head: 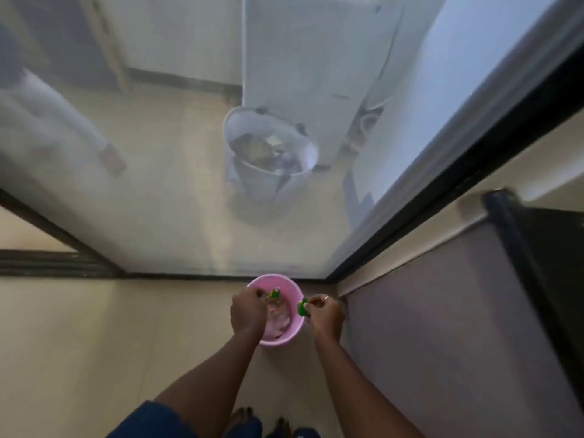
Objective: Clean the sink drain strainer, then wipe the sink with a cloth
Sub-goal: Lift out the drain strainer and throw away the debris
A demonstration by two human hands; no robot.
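Left hand grips the bottle over the pink bucket, catching spills; right hand pinches its green cap.

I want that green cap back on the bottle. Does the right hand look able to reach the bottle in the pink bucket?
Probably yes. The right hand holds the green cap at the pink bucket rim, beside the bottle that the left hand grips; nothing lies between.

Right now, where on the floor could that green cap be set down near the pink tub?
Bare floor spreads wide left of the pink tub, up to the dark door track. It is crowded to the right: the right hand with the green cap sits close to the grey cabinet. The left hand is over the tub.
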